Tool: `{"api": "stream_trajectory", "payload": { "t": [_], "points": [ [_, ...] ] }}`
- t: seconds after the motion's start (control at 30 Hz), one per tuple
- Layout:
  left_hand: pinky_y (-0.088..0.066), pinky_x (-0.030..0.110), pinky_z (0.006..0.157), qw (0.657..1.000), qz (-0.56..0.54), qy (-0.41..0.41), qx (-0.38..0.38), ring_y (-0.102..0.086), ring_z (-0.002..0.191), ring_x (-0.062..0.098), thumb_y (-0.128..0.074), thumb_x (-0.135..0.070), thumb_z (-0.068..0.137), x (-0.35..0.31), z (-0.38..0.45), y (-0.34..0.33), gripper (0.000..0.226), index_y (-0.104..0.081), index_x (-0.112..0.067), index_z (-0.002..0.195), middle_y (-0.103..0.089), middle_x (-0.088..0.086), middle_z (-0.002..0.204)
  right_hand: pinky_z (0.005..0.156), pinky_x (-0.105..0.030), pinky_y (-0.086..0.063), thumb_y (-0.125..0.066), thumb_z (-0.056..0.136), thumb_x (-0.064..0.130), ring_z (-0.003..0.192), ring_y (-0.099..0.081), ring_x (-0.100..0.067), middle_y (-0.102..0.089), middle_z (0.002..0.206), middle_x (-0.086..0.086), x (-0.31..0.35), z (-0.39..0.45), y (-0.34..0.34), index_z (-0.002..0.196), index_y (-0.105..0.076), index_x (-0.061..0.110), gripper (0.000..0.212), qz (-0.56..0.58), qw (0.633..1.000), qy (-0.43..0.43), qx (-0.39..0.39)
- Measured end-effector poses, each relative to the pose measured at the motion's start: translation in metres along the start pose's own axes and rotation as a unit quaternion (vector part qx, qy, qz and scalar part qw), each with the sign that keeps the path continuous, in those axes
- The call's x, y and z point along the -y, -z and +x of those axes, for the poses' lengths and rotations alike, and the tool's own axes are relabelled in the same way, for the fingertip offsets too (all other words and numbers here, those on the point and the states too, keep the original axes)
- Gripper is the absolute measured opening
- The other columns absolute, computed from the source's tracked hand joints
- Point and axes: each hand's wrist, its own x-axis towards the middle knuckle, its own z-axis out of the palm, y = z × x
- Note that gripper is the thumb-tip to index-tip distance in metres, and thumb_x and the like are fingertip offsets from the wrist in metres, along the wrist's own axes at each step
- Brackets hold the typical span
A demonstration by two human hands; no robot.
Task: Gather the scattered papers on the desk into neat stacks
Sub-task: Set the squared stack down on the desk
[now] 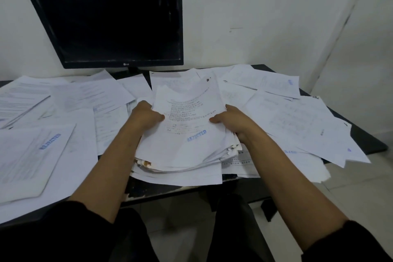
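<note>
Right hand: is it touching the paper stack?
Touching. The head view shows the right hand gripping the paper stack's right edge, thumb on the top sheet.

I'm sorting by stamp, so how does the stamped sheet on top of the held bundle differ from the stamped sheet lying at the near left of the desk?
The white top sheet of the held bundle is raised and bowed, in the grip of the left hand and right hand; the white left sheet lies flat, untouched. The top sheet's print is dark; the left sheet's is faint. Both carry a blue REJECTED stamp.

Dark LG monitor at the desk's back, white wall, pale floor tiles
</note>
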Motion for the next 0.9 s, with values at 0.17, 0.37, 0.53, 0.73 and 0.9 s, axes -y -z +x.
{"api": "stream_trajectory", "payload": {
  "t": [0.17, 0.37, 0.53, 0.73, 0.9],
  "points": [
    [-0.046, 0.025, 0.068, 0.979, -0.199, -0.049, 0.005, -0.058, 0.097, 0.021, -0.074, -0.013, 0.085, -0.028, 0.0, -0.005, 0.058, -0.044, -0.01, 0.135, -0.055, 0.007, 0.123, 0.091, -0.041, -0.053, -0.063, 0.087, -0.002, 0.108, -0.063, -0.034, -0.062, 0.126, -0.017, 0.007, 0.01, 0.029, 0.132, -0.052, 0.0, 0.047, 0.06, 0.995, 0.05, -0.068],
    [-0.052, 0.04, 0.094, 0.984, -0.156, -0.033, 0.085, -0.064, 0.104, 0.028, -0.078, -0.02, 0.081, -0.058, 0.02, -0.018, 0.055, -0.056, 0.0, 0.127, -0.063, 0.01, 0.125, 0.081, -0.035, -0.056, -0.066, 0.086, 0.001, 0.104, -0.065, -0.03, -0.063, 0.125, -0.013, 0.026, 0.036, 0.065, 0.133, -0.05, 0.002, 0.05, 0.07, 0.989, 0.084, -0.101],
    [-0.051, 0.029, 0.066, 0.994, -0.077, -0.005, 0.081, -0.06, 0.087, 0.026, -0.075, -0.013, 0.084, -0.057, 0.02, -0.038, 0.043, -0.058, 0.007, 0.117, -0.061, 0.01, 0.108, 0.078, -0.034, -0.053, -0.07, 0.084, 0.007, 0.098, -0.065, -0.03, -0.063, 0.124, -0.016, 0.023, 0.065, 0.07, 0.131, -0.053, -0.001, 0.051, -0.072, 0.995, 0.026, -0.065],
    [-0.043, 0.03, 0.076, 0.999, -0.026, -0.009, 0.043, -0.056, 0.094, 0.026, -0.069, -0.022, 0.089, -0.051, 0.026, -0.047, 0.029, -0.056, -0.006, 0.109, -0.058, 0.009, 0.108, 0.068, -0.032, -0.053, -0.064, 0.09, 0.012, 0.098, -0.062, -0.028, -0.057, 0.128, -0.01, 0.032, 0.08, 0.065, 0.141, -0.041, 0.014, 0.056, -0.123, 0.992, 0.014, 0.004],
    [-0.046, 0.033, 0.074, 0.995, -0.067, 0.011, 0.067, -0.055, 0.1, 0.027, -0.071, -0.021, 0.088, -0.06, 0.025, -0.048, 0.054, -0.043, -0.002, 0.13, -0.053, 0.01, 0.118, 0.065, -0.03, -0.053, -0.064, 0.089, 0.007, 0.1, -0.063, -0.028, -0.06, 0.127, -0.009, 0.028, 0.08, 0.066, 0.137, -0.046, 0.01, 0.051, -0.115, 0.993, 0.01, 0.009]
  ]
}}
